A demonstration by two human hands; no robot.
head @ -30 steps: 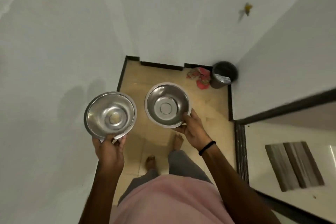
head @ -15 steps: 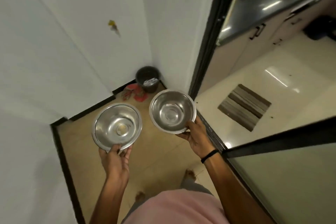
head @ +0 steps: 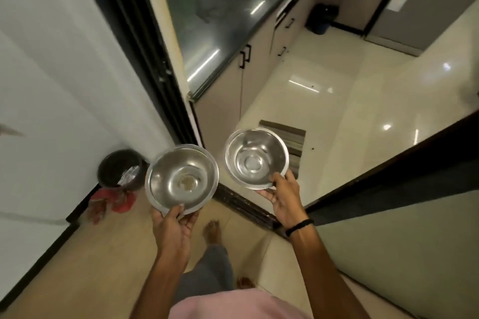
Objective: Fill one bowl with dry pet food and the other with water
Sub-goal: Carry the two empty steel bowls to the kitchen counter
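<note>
Counter [head: 223, 21] with a dark top lies at 12 o'clock. Left bowl [head: 181, 179], upright, hangs at 9 o'clock of right bowl [head: 255, 156], apart from it. Left hand [head: 173, 228] grips its bowl's rim at 6 o'clock, right hand [head: 285, 199] likewise at 5 o'clock.

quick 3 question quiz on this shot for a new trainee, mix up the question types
1. True or false: the left hand holds the left bowl and the right hand holds the right bowl, each by its near rim.
2. Pick one: the black band sits on A) the right wrist, B) the left wrist, C) neither wrist.
3. Short answer: is either bowl filled with dry food or water yet?

Key
1. True.
2. A.
3. No. Both look empty, apart from a faint smudge at the bottom of the left bowl.
</note>
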